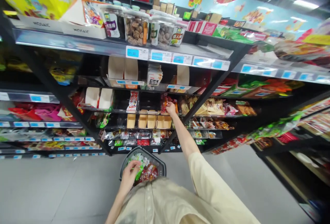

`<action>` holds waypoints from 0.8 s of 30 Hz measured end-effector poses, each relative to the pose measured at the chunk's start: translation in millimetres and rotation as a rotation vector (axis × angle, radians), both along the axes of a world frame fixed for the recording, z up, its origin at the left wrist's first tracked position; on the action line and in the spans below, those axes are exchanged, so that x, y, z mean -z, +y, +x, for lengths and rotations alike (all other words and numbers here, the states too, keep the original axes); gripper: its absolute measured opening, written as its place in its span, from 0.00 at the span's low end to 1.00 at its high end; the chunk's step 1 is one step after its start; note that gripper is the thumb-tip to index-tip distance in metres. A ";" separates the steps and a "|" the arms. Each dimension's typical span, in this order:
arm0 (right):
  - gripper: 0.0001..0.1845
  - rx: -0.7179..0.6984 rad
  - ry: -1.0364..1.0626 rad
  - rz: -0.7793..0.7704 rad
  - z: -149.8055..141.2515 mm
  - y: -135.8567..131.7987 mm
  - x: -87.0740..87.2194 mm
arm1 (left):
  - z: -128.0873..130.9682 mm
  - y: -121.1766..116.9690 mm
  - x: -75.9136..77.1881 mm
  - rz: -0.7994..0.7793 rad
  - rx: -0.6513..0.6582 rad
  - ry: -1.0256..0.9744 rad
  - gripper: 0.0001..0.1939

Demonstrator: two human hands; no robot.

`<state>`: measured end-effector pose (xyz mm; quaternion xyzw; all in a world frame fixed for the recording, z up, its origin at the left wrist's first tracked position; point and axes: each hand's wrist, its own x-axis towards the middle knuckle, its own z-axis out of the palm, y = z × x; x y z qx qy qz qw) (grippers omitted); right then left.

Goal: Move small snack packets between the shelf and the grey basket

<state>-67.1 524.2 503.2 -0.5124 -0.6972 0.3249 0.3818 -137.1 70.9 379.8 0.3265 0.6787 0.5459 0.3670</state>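
My right hand point(170, 108) reaches into a shelf compartment, its fingers closed on a red snack packet point(165, 101) among others like it. Below, my left hand point(131, 171) is over a dark grey shopping basket point(164, 166), with its fingers curled together. Green and white packets point(140, 158) lie right by the left fingertips; whether one is gripped is hidden. Red snack packets point(151, 173) fill the basket's other side. To the right of my right hand are tan snack packets point(210, 106).
Dark shelving stands ahead, with an upper shelf edge point(103, 47) jutting out above my hands. Clear plastic jars point(136, 28) stand on top. Slanted black posts point(206, 91) divide the bays. More racks point(286, 145) stand at right, and grey floor point(51, 186) lies below.
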 end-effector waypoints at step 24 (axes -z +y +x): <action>0.09 -0.255 -0.529 -0.853 224.6 -416.4 289.6 | -51.3 -16.0 130.7 -0.801 0.716 0.414 0.10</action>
